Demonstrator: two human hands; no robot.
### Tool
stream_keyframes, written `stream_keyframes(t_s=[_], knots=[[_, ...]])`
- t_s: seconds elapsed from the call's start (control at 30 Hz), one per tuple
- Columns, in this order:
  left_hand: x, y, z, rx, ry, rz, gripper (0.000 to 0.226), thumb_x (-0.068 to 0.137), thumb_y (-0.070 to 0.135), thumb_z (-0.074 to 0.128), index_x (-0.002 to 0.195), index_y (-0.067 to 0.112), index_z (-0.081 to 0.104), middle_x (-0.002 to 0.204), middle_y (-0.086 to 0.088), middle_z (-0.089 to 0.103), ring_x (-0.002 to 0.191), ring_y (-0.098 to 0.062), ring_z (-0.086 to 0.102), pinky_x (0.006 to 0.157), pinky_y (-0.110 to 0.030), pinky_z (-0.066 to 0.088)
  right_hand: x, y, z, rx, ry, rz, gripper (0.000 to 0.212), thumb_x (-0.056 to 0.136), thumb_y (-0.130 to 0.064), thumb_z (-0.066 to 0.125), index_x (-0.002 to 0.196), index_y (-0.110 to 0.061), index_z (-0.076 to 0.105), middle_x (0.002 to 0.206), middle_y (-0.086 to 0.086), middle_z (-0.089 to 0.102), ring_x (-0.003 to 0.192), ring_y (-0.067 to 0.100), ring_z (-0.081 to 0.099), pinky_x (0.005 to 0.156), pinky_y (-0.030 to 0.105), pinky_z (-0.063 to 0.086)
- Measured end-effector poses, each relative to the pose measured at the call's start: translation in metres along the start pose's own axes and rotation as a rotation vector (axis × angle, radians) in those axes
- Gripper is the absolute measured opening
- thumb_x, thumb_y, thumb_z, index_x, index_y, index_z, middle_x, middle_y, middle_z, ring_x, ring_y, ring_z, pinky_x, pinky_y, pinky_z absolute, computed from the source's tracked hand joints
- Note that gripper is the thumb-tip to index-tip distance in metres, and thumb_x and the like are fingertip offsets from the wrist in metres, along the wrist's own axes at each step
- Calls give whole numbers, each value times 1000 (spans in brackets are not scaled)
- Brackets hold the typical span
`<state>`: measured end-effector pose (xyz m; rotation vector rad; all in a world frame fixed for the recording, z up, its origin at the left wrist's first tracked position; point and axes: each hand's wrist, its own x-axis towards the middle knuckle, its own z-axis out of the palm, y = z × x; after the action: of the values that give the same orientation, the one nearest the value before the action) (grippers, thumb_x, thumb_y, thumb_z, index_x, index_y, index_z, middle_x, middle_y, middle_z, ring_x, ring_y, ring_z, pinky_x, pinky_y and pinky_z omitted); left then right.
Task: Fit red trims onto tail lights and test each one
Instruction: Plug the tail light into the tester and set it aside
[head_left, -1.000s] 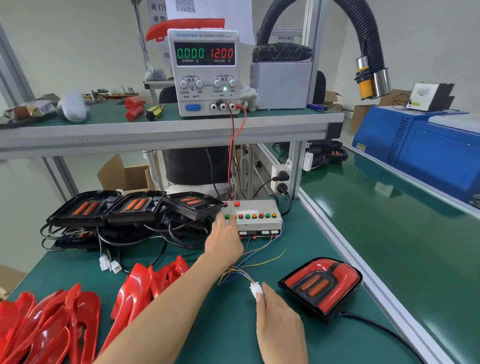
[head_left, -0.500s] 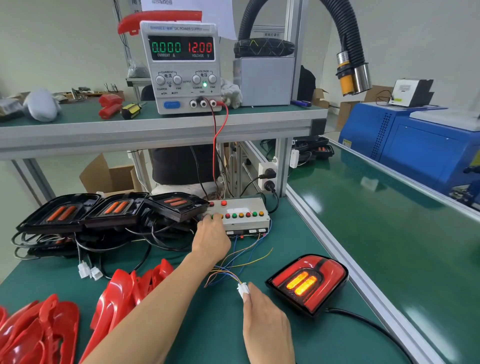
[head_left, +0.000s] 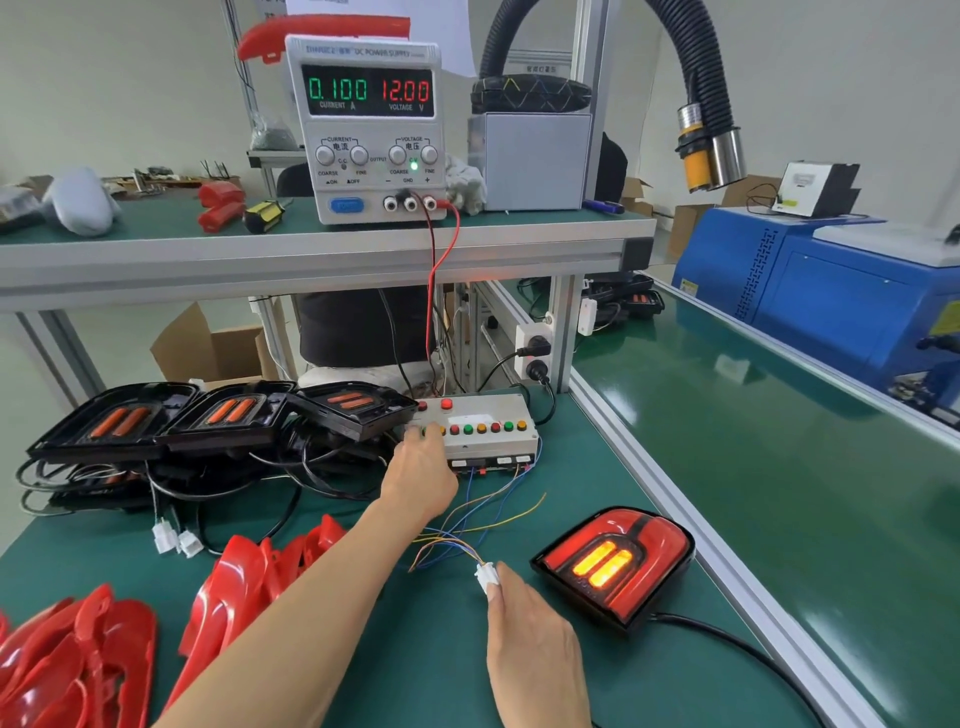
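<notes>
Now the trimmed tail light (head_left: 615, 564) near the desk's (head_left: 363, 649) right edge glows amber, where a second ago it sat dark, and the power supply (head_left: 368, 127) has climbed from zero to 0.100 A. The left hand (head_left: 420, 478) presses the button box (head_left: 480, 431); the right hand (head_left: 535, 649) pinches the white connector (head_left: 485, 578). This unit looks to be passing.

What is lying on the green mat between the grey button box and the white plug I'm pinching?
Head view: only loose coloured wires, trailing from the grey button box to the white plug.
</notes>
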<state>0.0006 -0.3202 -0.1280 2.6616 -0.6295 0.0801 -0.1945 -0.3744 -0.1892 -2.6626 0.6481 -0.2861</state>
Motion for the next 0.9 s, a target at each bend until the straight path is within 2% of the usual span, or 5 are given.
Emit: stream_keyframes(t_s=[0.2, 0.47, 0.73, 0.9], knots=[[-2, 1, 2, 37, -26, -9, 59, 94, 9, 56, 149, 12, 35, 144, -22, 27, 116, -41, 55, 100, -42, 45, 1, 0, -2, 10, -15, 10, 41, 108, -50, 9, 140, -53, 35, 128, -22, 57, 120, -4, 51, 95, 14, 32], [5, 3, 2, 117, -57, -38, 51, 95, 14, 55, 143, 11, 41, 139, -21, 28, 110, -39, 59, 101, -41, 46, -1, 2, -3, 72, -3, 10, 39, 109, -48, 13, 137, -50, 39, 123, -18, 60, 116, -1, 55, 92, 17, 36], [9, 7, 2, 171, -62, -66, 53, 96, 13, 55, 146, 13, 39, 140, -20, 26, 111, -36, 59, 99, -39, 47, 1, 1, 2, 22, -18, -22, 39, 110, -44, 12, 138, -46, 39, 130, -26, 55, 121, -8, 50, 95, 14, 34], [8, 5, 4, 177, -52, -43, 52, 94, 15, 57, 143, 11, 39, 140, -22, 26, 110, -36, 59, 99, -39, 46, -1, 1, 0, 30, -13, -20, 38, 109, -43, 12, 135, -44, 41, 123, -22, 57, 116, -5, 52, 90, 16, 36]])
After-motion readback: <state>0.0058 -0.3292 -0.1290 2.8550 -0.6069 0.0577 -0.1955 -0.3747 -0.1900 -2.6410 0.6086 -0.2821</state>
